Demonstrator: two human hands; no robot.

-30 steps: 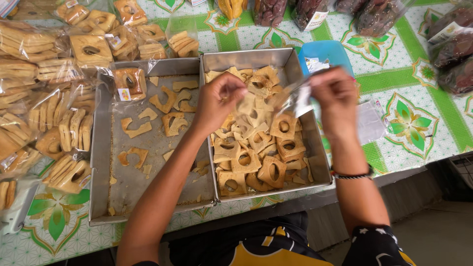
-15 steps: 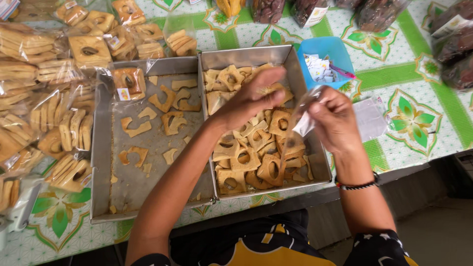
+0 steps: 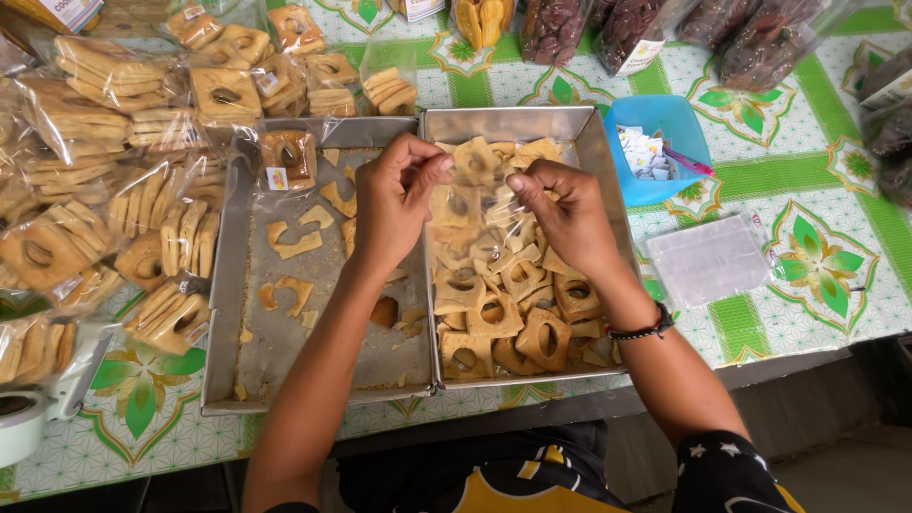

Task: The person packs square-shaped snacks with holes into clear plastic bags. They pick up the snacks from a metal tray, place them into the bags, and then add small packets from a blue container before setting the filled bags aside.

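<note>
Clear plastic, a small bag [image 3: 472,220], is stretched between both hands over the right metal tray [image 3: 597,161] of square cookies [image 3: 494,309]. The left hand [image 3: 394,204] pinches its edge at nine o'clock, the right hand [image 3: 560,214] pinches at three o'clock. A blue tub [image 3: 655,119] sits at two o'clock; the left tray [image 3: 285,356] of broken pieces lies at nine o'clock.

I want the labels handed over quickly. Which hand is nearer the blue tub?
Right. The right hand is over the full cookie tray, just left of the blue tub; the left hand is farther left, by the trays' shared edge.
</note>
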